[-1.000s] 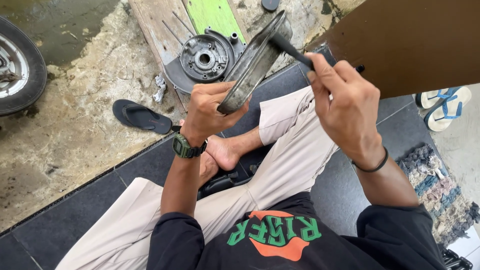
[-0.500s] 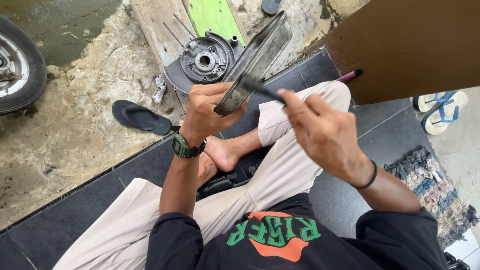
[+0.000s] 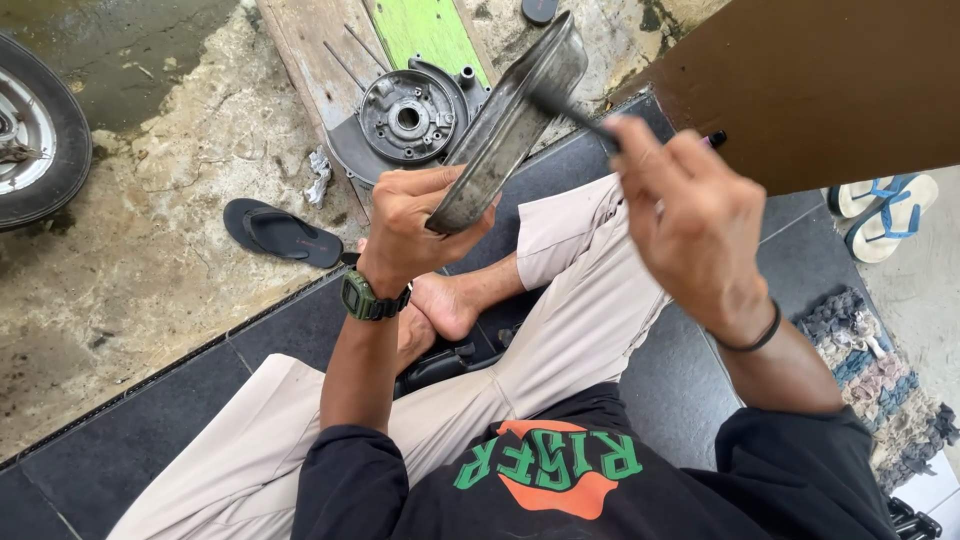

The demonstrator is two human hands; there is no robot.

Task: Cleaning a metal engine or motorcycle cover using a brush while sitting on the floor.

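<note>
- The left hand (image 3: 420,215), with a green wristwatch (image 3: 368,298), is closed round the lower end of a long, curved metal cover (image 3: 512,118), thumb on top and fingers wrapped under, holding it tilted up and away over the lap.
- The right hand (image 3: 700,225) is closed in a pinch on a slim dark-handled brush or similar tool (image 3: 580,115); its tip meets the upper inner edge of the cover. I cannot tell bristles from a blade.
- Judged from this, the step in hand is working along the inside of the cover with the tool, probably cleaning or scraping it; it calls for a steady left grip and short strokes along the rim.
- Beyond the hands, a round engine casing (image 3: 408,118) lies on a wooden plank (image 3: 310,45).
- A black sandal (image 3: 282,232) rests on the concrete floor (image 3: 150,250), a wheel (image 3: 35,130) at the left edge, and a rag rug (image 3: 880,390) lies to the right.
</note>
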